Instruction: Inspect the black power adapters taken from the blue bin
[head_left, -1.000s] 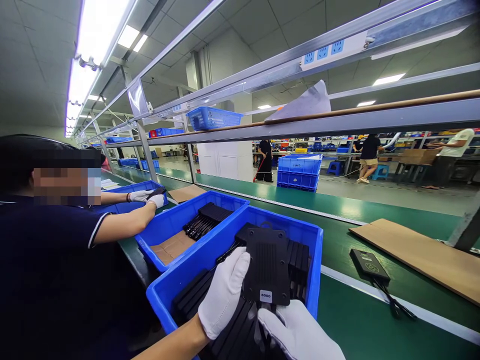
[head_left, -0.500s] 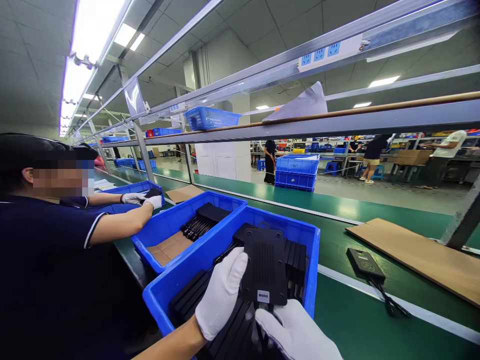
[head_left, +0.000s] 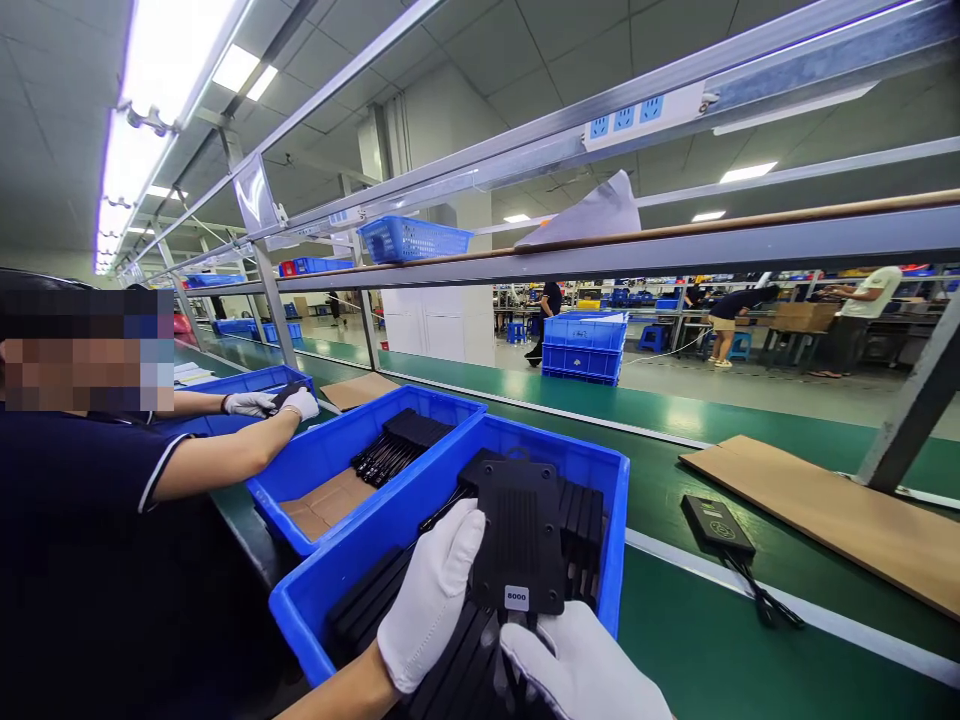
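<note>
A flat black electronic device box [head_left: 519, 530] with ribs, corner screws and a white "8000" label is held upright, its back toward me. My left hand [head_left: 435, 590], in a white glove, grips its left edge with the thumb along the side. Also gloved, my right hand [head_left: 581, 665] closes around the bottom edge and the black cables hanging there; some fingers are hidden. Beneath both hands stands a blue bin [head_left: 621, 540] filled with rows of similar black devices [head_left: 581, 515].
Another blue bin [head_left: 307, 530] adjoins on the left, with black devices and cardboard inside. A co-worker [head_left: 82, 500] in white gloves handles a dark item there. One device [head_left: 718, 525] with cables lies on the green bench [head_left: 675, 620] at right, beside a cardboard sheet [head_left: 817, 520].
The view has shifted slightly, so the bins and device sit a little further left. My grip on the device looks the same. The co-worker's head has come closer to the left edge.
</note>
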